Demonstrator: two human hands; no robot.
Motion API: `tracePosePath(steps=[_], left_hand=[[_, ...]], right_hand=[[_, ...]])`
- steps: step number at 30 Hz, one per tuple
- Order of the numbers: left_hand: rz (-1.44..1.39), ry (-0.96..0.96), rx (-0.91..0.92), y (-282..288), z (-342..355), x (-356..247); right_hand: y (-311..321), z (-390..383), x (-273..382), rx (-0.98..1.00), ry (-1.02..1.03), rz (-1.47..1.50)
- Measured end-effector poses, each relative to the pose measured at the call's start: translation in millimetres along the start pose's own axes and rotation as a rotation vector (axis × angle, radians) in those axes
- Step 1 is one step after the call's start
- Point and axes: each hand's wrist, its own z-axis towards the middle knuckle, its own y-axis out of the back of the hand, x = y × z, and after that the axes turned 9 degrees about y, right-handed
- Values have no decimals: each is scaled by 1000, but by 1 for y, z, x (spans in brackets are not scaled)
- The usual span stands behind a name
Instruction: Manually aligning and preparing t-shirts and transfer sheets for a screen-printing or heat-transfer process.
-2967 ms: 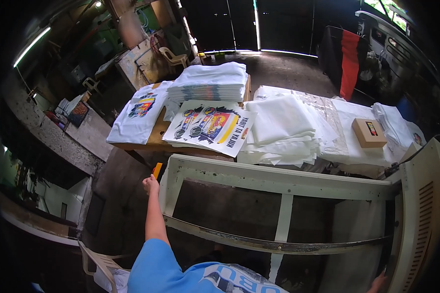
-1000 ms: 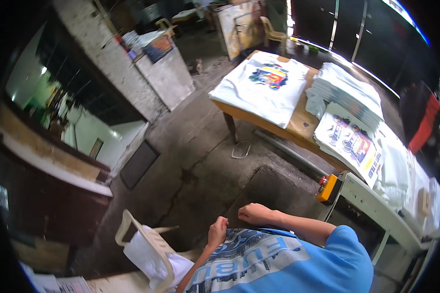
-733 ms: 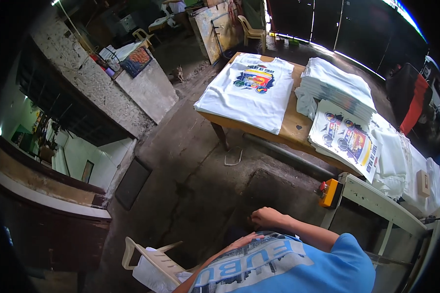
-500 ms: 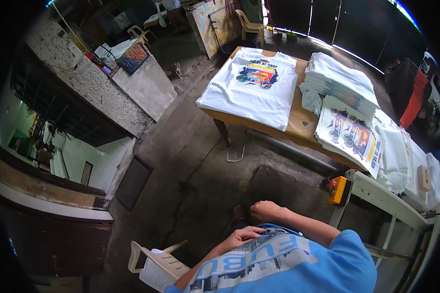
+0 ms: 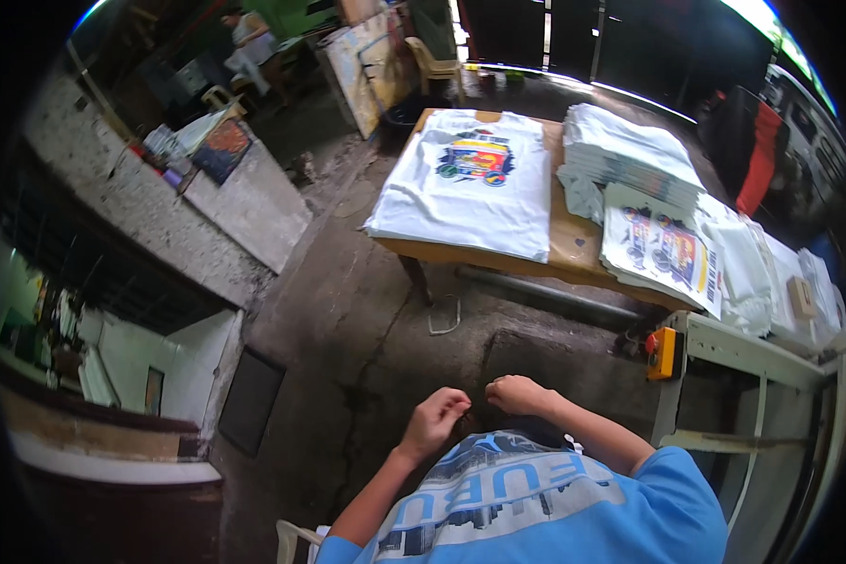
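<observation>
My left hand (image 5: 432, 421) is raised in front of my blue T-shirt (image 5: 555, 498), its fingers pinched together. Close beside it, my right hand (image 5: 519, 395) is curled closed, with its knuckles up. A small gap lies between the two hands. Whatever either one may hold is too small or hidden to make out. Ahead of them, a white printed T-shirt (image 5: 414, 202) lies flat on the brown table (image 5: 573, 249). To its right are a stack of folded white shirts (image 5: 630, 141) and a pile of printed sheets (image 5: 663, 246).
An orange box with a red button (image 5: 665, 353) sits on a pale metal frame (image 5: 752, 350) at my right. A plastic chair (image 5: 296, 538) stands close by on the lower left. Beyond the rough wall, another person (image 5: 251, 42) stands far back. A dark mat (image 5: 252, 399) lies by the doorway.
My left hand has lifted off my shirt front and come up beside my right hand, fingers now pinched. My view has shifted, and a person now shows at the far back left.
</observation>
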Motion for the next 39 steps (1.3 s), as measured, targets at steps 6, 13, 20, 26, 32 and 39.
tracePosePath(steps=[6, 13, 20, 26, 32, 39], left_hand=[[-263, 91, 726, 42, -21, -45], [-159, 104, 951, 20, 16, -67], [-292, 234, 1213, 22, 57, -55], [-881, 555, 1040, 7, 105, -29], [-231, 507, 588, -26, 196, -22], [150, 144, 594, -93, 309, -12]], right_hand=[[-20, -39, -17, 0, -238, -67], [-53, -64, -19, 77, -364, 43], [-39, -54, -48, -8, -375, 54], [-6, -32, -93, 69, -361, 141], [94, -17, -155, 53, -420, 457], [179, -49, -221, -74, -152, 615]])
